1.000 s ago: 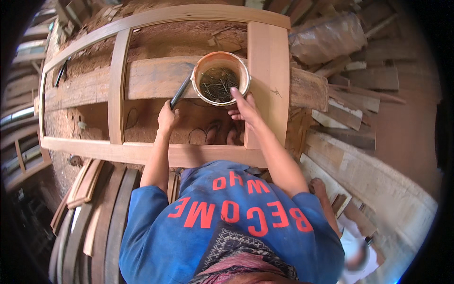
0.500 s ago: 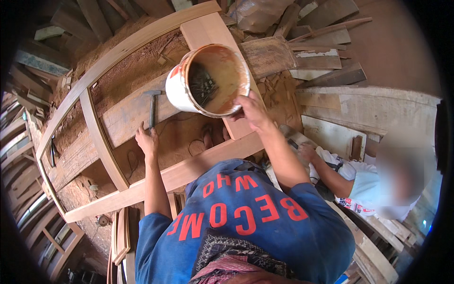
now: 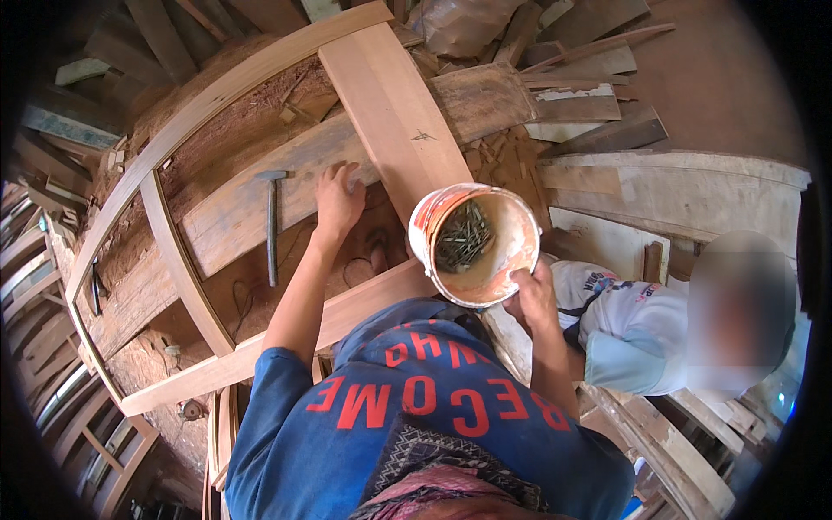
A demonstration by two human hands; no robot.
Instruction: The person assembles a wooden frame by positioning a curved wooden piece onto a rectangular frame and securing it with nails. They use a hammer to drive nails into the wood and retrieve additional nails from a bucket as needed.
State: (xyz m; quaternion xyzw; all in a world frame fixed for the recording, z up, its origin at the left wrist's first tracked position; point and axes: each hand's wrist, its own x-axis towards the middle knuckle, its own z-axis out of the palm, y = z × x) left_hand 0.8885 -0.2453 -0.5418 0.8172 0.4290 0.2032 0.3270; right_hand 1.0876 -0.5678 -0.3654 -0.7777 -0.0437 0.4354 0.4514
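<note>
My right hand (image 3: 532, 299) grips the rim of a tilted white bucket (image 3: 511, 251), stained inside with orange-brown. A heap of nails (image 3: 465, 238) lies in it. My left hand (image 3: 340, 201) is raised with its fingers apart, holding nothing I can see, beside a wide pale board (image 3: 394, 113). A few loose nails (image 3: 423, 136) sit on that board. To the left of this hand, a hammer (image 3: 272, 230) rests with its head on a rough plank (image 3: 234, 204), its handle toward me.
A pale wooden frame with a curved far rail (image 3: 217, 82) and a straight near rail (image 3: 347, 314) spans the work area. A person (image 3: 641, 325) is close on my right. Scrap boards (image 3: 581, 104) lie beyond; a dark tool (image 3: 95, 290) is at the left.
My right hand has brought the bucket nearer and to the right, uncovering the wide board and the nails on it. My left hand has moved from the hammer's handle end toward that board.
</note>
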